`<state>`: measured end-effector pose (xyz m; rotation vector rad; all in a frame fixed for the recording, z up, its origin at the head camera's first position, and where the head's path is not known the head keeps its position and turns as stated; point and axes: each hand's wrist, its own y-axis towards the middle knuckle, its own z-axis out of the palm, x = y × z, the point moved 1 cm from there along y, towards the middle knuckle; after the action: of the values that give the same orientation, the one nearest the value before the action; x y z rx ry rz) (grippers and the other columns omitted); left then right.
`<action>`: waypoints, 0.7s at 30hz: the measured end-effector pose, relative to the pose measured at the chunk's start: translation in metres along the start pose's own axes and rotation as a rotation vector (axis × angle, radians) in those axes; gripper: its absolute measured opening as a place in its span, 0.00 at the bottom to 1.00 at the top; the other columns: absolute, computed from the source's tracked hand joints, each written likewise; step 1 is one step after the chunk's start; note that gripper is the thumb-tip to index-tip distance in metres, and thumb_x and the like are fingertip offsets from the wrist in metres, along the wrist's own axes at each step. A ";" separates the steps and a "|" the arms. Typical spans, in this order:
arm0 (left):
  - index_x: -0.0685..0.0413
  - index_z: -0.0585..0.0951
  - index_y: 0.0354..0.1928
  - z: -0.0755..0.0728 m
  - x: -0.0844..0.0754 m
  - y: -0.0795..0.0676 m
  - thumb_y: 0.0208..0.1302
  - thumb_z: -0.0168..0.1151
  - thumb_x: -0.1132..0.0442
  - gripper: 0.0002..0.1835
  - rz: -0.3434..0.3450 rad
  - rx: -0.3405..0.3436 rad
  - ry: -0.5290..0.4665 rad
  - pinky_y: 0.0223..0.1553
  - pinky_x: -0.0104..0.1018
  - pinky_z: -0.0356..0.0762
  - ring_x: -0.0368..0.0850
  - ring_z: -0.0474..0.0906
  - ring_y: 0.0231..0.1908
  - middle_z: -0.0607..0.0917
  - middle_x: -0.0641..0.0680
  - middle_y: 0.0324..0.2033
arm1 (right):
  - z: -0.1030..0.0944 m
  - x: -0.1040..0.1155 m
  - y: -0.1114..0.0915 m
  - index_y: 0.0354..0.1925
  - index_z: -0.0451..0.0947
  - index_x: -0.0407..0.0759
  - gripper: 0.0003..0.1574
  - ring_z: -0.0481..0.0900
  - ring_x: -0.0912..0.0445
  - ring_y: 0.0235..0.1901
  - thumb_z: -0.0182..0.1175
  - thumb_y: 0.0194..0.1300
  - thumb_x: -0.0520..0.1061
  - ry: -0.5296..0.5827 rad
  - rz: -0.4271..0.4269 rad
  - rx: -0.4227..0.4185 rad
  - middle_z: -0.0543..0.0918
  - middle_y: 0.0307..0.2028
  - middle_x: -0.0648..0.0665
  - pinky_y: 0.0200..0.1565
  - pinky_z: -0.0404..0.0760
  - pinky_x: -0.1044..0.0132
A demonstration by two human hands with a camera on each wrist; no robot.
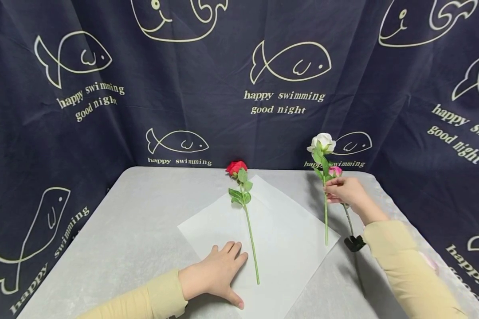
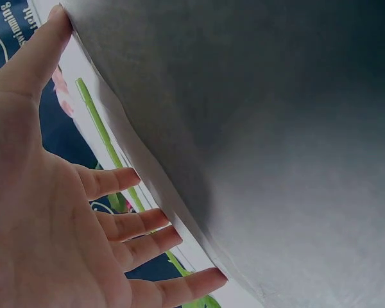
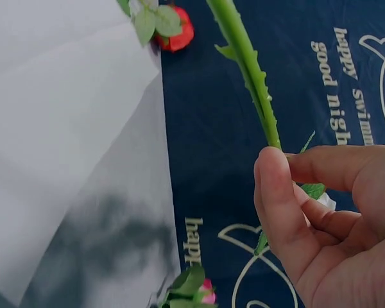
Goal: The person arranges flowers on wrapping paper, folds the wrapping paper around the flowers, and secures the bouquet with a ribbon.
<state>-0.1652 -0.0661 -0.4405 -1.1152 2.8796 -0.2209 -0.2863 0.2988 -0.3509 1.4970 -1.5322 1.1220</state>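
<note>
In the head view a red rose (image 1: 237, 168) lies with its green stem slanting across a white sheet of paper (image 1: 287, 239). My left hand (image 1: 217, 272) rests its spread fingertips on the sheet, left of that stem. The left wrist view shows its straight fingers (image 2: 141, 247) touching the paper. At the right, my right hand (image 1: 347, 192) pinches the stem of a white rose (image 1: 323, 142) between thumb and fingers, bloom up. The right wrist view shows the thorny green stem (image 3: 247, 61) in this pinch. The white rose is held above the paper's right corner.
A pink flower (image 1: 335, 171) with a dark stem lies on the right of the grey table (image 1: 123, 230), partly behind my right hand. Black leaves (image 1: 354, 243) show near the right sleeve. A dark blue fish-print curtain (image 1: 219, 102) encloses the table's back and sides.
</note>
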 end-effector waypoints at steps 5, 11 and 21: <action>0.52 0.63 0.67 0.000 0.000 0.000 0.32 0.52 0.15 0.62 0.000 -0.003 0.005 0.47 0.61 0.72 0.54 0.59 0.64 0.63 0.60 0.64 | 0.012 0.008 0.003 0.53 0.62 0.15 0.26 0.81 0.63 0.23 0.54 0.64 0.33 0.014 -0.021 0.006 0.80 0.22 0.53 0.32 0.83 0.68; 0.51 0.64 0.66 0.001 0.000 0.001 0.32 0.51 0.15 0.62 -0.003 -0.007 0.019 0.46 0.60 0.73 0.54 0.60 0.63 0.64 0.60 0.64 | 0.028 0.011 0.009 0.52 0.63 0.16 0.23 0.81 0.62 0.23 0.54 0.64 0.32 0.043 -0.042 0.040 0.80 0.22 0.53 0.32 0.83 0.67; 0.51 0.63 0.66 0.002 0.000 0.002 0.32 0.52 0.15 0.63 -0.010 0.002 0.013 0.47 0.61 0.72 0.54 0.59 0.64 0.63 0.59 0.64 | 0.057 0.010 0.016 0.50 0.66 0.16 0.22 0.80 0.62 0.23 0.56 0.63 0.33 0.051 -0.055 0.058 0.80 0.23 0.52 0.31 0.83 0.66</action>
<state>-0.1664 -0.0649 -0.4428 -1.1326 2.8848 -0.2315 -0.2982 0.2413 -0.3648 1.5282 -1.4265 1.1733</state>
